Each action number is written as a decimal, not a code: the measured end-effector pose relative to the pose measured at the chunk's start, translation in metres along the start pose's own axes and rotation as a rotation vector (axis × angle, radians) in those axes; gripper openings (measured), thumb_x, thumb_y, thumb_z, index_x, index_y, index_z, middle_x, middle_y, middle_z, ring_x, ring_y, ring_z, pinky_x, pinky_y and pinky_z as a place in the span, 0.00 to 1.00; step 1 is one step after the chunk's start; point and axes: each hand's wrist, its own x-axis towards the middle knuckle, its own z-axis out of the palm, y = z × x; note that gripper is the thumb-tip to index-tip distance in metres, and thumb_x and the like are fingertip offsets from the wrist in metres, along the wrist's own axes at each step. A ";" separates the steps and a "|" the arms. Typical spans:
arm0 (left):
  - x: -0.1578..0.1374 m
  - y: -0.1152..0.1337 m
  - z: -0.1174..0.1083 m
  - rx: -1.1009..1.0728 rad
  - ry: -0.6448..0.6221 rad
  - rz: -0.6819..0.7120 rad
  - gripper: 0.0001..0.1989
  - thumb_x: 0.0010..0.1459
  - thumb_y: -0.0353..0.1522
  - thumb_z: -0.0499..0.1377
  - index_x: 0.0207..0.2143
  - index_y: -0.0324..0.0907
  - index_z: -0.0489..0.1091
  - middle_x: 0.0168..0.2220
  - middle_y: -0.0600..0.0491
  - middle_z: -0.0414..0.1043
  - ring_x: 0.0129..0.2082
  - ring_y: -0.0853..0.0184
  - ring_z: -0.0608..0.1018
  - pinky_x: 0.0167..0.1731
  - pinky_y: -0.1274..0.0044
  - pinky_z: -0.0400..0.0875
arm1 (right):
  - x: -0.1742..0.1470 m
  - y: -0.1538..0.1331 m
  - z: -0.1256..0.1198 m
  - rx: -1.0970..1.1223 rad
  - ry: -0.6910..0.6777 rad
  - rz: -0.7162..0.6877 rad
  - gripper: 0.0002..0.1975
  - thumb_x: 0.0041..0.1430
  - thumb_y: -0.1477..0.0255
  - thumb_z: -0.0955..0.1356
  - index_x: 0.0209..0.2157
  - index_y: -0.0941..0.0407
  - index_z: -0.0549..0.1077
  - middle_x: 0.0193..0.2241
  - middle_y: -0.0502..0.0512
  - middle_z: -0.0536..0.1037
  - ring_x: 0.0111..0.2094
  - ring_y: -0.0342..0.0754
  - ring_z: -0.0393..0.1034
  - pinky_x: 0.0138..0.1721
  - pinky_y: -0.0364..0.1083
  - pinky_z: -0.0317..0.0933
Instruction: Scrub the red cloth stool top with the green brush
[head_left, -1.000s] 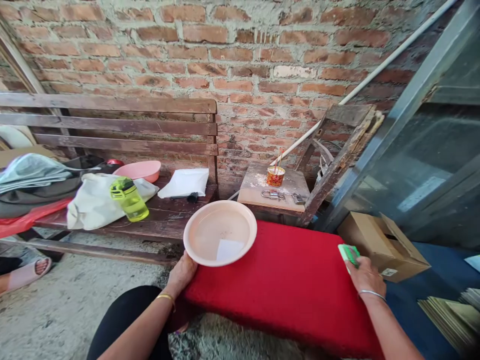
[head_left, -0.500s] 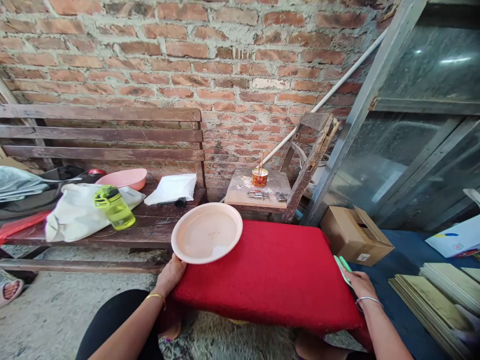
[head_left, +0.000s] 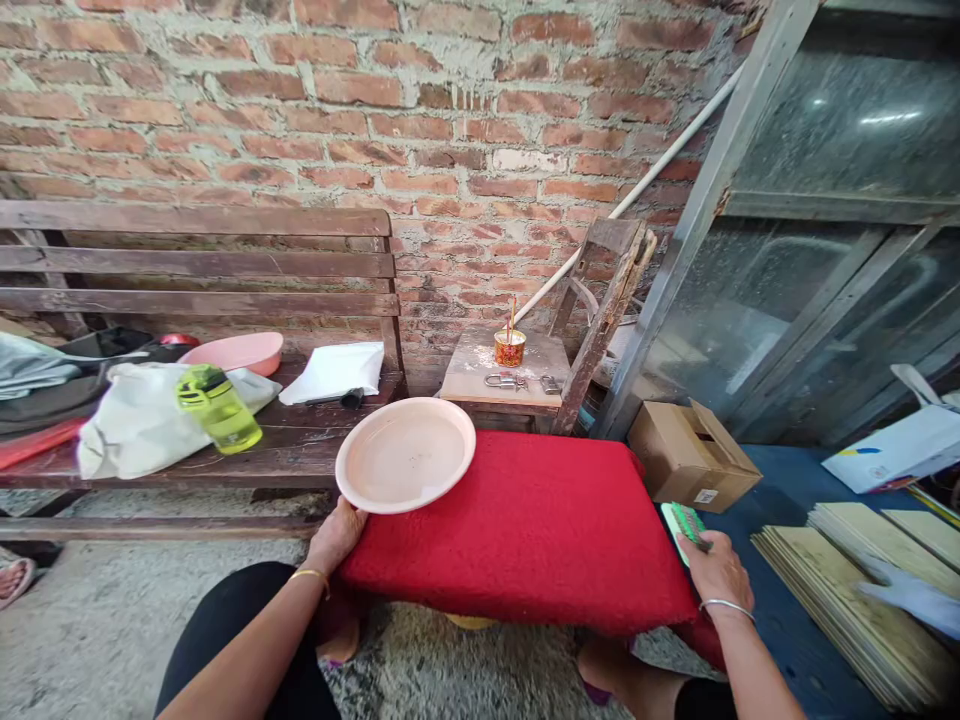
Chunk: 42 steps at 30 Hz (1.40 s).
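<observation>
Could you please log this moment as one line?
Left hand: at rim of pale basin; right hand: holding green-bristled brush; basin: left end of red cloth; cardboard box: on blue surface

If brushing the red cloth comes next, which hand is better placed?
Probably the right hand: it holds the green brush near the right end of the red cloth, while the left hand is at the basin.

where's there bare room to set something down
The red cloth has a broad bare patch between the basin and the brush in the right hand. The bench has a smaller one between the green bottle and the basin. Its left end is crowded with a white bag and cloths.
</observation>
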 end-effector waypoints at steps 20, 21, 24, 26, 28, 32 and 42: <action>0.000 0.005 0.000 -0.099 -0.129 -0.078 0.30 0.65 0.52 0.42 0.55 0.38 0.62 0.52 0.33 0.73 0.53 0.47 0.76 0.51 0.61 0.68 | -0.099 -0.028 0.014 0.174 0.030 -0.396 0.25 0.56 0.46 0.59 0.41 0.52 0.68 0.41 0.63 0.77 0.44 0.60 0.71 0.48 0.55 0.64; 0.000 0.005 0.000 -0.099 -0.127 -0.077 0.30 0.65 0.52 0.42 0.55 0.38 0.62 0.52 0.34 0.74 0.53 0.47 0.76 0.51 0.61 0.68 | -0.114 -0.037 0.021 0.184 0.004 -0.498 0.23 0.58 0.47 0.59 0.40 0.51 0.68 0.41 0.61 0.77 0.44 0.59 0.71 0.48 0.55 0.63; 0.000 0.004 0.001 -0.091 -0.113 -0.080 0.30 0.65 0.51 0.43 0.55 0.38 0.62 0.50 0.34 0.75 0.52 0.48 0.77 0.50 0.62 0.69 | -0.140 -0.048 0.034 0.133 -0.027 -0.720 0.20 0.62 0.50 0.59 0.40 0.49 0.69 0.42 0.58 0.78 0.44 0.58 0.71 0.46 0.55 0.62; 0.000 0.005 0.000 -0.086 -0.103 -0.079 0.29 0.65 0.51 0.43 0.55 0.38 0.63 0.49 0.34 0.75 0.51 0.48 0.78 0.49 0.61 0.69 | -0.135 -0.038 0.030 0.057 0.039 -0.721 0.22 0.63 0.50 0.57 0.40 0.51 0.70 0.41 0.60 0.78 0.42 0.58 0.72 0.43 0.55 0.63; -0.001 0.006 -0.001 -0.084 -0.101 -0.076 0.29 0.65 0.50 0.44 0.55 0.38 0.63 0.50 0.34 0.75 0.50 0.47 0.78 0.49 0.61 0.69 | -0.116 -0.018 0.019 -0.061 0.152 -0.579 0.25 0.63 0.50 0.56 0.40 0.54 0.70 0.38 0.64 0.77 0.38 0.59 0.72 0.38 0.55 0.62; -0.004 0.010 -0.004 -0.070 -0.116 -0.090 0.29 0.65 0.50 0.43 0.56 0.37 0.62 0.51 0.33 0.74 0.52 0.46 0.77 0.49 0.61 0.69 | -0.074 0.021 -0.005 -0.248 0.347 -0.192 0.27 0.62 0.49 0.54 0.42 0.55 0.72 0.36 0.70 0.77 0.32 0.62 0.70 0.32 0.56 0.60; -0.011 0.019 -0.013 -0.052 -0.133 -0.112 0.31 0.65 0.51 0.43 0.57 0.38 0.61 0.53 0.34 0.73 0.53 0.47 0.77 0.49 0.61 0.69 | -0.155 -0.059 0.044 0.200 0.025 -0.989 0.16 0.65 0.53 0.62 0.41 0.51 0.71 0.45 0.57 0.77 0.47 0.53 0.71 0.47 0.52 0.64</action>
